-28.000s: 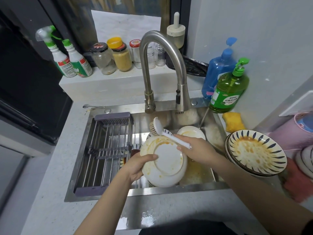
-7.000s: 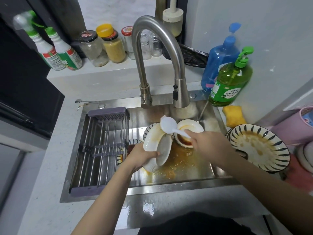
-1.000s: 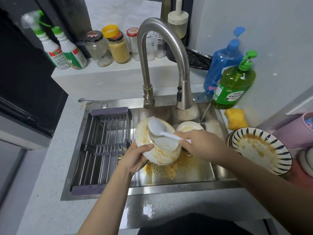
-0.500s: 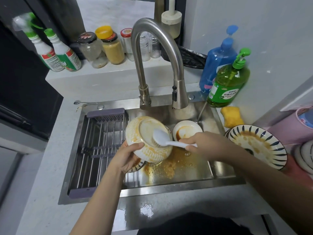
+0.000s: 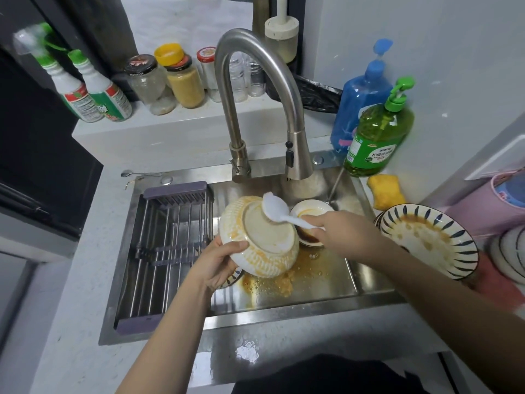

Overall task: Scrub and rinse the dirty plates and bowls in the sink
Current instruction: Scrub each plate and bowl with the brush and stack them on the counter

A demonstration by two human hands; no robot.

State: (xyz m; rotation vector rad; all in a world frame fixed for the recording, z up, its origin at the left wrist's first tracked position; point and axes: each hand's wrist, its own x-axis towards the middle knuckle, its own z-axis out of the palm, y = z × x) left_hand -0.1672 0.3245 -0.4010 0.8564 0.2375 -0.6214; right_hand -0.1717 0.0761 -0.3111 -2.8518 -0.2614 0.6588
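Right now my left hand (image 5: 218, 264) grips the upturned bowl (image 5: 260, 237) by its rim over the sink (image 5: 312, 291), and my right hand (image 5: 338, 231) is closed round the brush (image 5: 277, 207), bristles on the base at 12 o'clock. I should turn the bowl as I scrub, working the orange streaks off its ribbed side. A small dirty dish (image 5: 311, 214) sits close at 3 o'clock, the faucet (image 5: 295, 157) above; open room lies toward 6.
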